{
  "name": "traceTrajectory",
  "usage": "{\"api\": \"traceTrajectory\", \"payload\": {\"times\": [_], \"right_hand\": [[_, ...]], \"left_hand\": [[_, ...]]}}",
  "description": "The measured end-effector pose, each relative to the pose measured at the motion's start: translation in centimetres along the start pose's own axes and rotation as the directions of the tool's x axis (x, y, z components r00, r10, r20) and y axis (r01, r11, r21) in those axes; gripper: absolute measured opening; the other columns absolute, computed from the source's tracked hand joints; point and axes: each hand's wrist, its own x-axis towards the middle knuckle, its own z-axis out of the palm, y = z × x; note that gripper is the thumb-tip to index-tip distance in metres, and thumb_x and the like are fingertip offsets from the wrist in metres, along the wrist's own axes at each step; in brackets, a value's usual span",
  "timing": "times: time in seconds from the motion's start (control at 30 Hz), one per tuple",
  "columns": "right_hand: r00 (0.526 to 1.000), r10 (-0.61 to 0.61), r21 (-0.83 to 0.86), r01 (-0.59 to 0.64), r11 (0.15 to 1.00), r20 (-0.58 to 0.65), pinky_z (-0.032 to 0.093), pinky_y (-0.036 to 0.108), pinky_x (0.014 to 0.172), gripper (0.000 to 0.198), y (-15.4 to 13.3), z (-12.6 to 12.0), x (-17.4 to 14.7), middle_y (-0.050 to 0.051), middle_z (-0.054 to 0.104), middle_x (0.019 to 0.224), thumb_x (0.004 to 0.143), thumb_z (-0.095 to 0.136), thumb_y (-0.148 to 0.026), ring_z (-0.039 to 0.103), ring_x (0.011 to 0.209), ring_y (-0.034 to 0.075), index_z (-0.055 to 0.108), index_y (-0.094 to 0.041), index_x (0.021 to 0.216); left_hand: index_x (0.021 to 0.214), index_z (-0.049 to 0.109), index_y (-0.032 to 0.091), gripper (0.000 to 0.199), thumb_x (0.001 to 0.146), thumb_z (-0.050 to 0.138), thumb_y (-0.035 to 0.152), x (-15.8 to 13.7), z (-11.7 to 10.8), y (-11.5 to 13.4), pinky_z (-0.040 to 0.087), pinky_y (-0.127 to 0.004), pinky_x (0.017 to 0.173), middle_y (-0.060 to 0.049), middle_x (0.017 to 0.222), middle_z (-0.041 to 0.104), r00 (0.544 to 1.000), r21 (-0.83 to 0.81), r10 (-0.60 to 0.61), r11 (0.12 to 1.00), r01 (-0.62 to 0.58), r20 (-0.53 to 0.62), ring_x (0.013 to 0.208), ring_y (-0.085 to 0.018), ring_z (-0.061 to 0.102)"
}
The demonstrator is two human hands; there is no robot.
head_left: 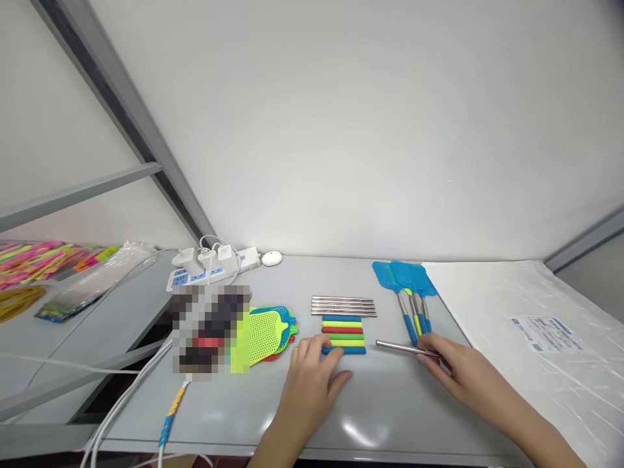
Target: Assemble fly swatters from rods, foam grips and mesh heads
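My left hand [312,374] rests at the left end of the nearest blue handle sleeve [351,350], fingertips on it and the thumb held apart. That sleeve is the front one in a row of coloured handle sleeves [343,330] in blue, yellow, red and green. Between the fingers of my right hand [446,364] is a metal tube [397,346], pointing left above the table. Behind the sleeves lie several more metal tubes [344,305] side by side. Just beyond my right hand are several assembled blue fly swatters [404,276] with blue or yellow handles.
Perforated swatter heads [266,335] in yellow-green, blue and red are stacked left of the sleeves, beside a pixelated patch. A power strip [251,259] with plugs stands at the back wall. White wrapped sheeting [492,305] covers the right side. Cables [129,390] cross the left edge.
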Motion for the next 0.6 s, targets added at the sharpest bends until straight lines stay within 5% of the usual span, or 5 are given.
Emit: {"api": "traceTrajectory", "payload": {"times": [0.3, 0.6], "right_hand": [[0.995, -0.049, -0.076, 0.043, 0.996, -0.090, 0.040, 0.029, 0.063, 0.019, -1.3, 1.0, 0.9, 0.002, 0.070, 0.090, 0.093, 0.041, -0.032, 0.064, 0.071, 0.021, 0.057, -0.025, 0.101], [0.970, -0.244, -0.066, 0.245, 0.967, 0.013, 0.040, 0.026, 0.073, 0.024, -5.6, 3.9, 5.6, 0.002, 0.073, 0.096, 0.087, 0.048, -0.017, 0.066, 0.088, 0.020, 0.066, -0.025, 0.100]], "left_hand": [[0.104, 0.063, 0.022, 0.016, 0.091, 0.055, 0.027, 0.0, 0.2, -0.7, 0.042, -0.043, 0.084, -0.009, 0.107, 0.053, 0.980, 0.049, 0.004, 0.999, 0.006, -0.199, 0.096, -0.025, 0.047], [0.100, 0.067, 0.025, 0.017, 0.088, 0.057, 0.019, -0.1, 0.5, -1.3, 0.045, -0.042, 0.083, -0.008, 0.107, 0.051, 0.986, 0.069, 0.027, 0.997, -0.016, -0.163, 0.096, -0.024, 0.047]]}}
